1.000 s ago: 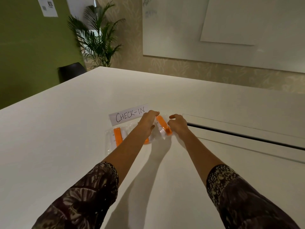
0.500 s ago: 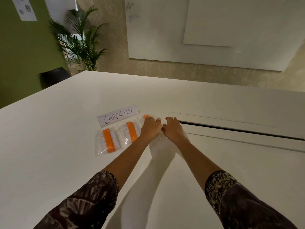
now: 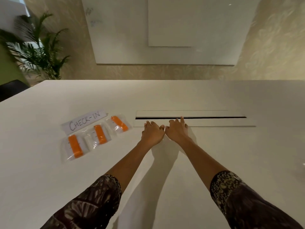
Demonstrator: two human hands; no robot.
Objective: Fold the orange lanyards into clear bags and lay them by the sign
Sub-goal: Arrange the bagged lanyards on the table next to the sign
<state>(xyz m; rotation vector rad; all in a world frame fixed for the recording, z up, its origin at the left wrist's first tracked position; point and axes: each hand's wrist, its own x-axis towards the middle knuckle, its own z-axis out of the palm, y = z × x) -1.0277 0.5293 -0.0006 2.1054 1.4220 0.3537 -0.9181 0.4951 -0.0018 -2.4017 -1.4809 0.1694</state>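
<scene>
Three clear bags, each with a folded orange lanyard inside, lie in a row on the white table just below the paper CHECK-IN sign (image 3: 84, 121): the left bag (image 3: 74, 147), the middle bag (image 3: 99, 135) and the right bag (image 3: 119, 123). My left hand (image 3: 152, 132) rests flat on the table to the right of the right bag, apart from it and holding nothing. My right hand (image 3: 177, 130) lies beside it, thumbs almost touching, fingers spread and empty.
A long cable slot with a raised flap (image 3: 189, 117) runs across the table (image 3: 214, 154) just beyond my fingertips. A potted palm (image 3: 39, 53) and a dark chair back (image 3: 11, 88) stand past the table's far left corner. A whiteboard (image 3: 165, 30) hangs on the far wall.
Both hands have let go of the third bag, which now lies right of the sign, and have slid to the right of it. The view has shifted right.
</scene>
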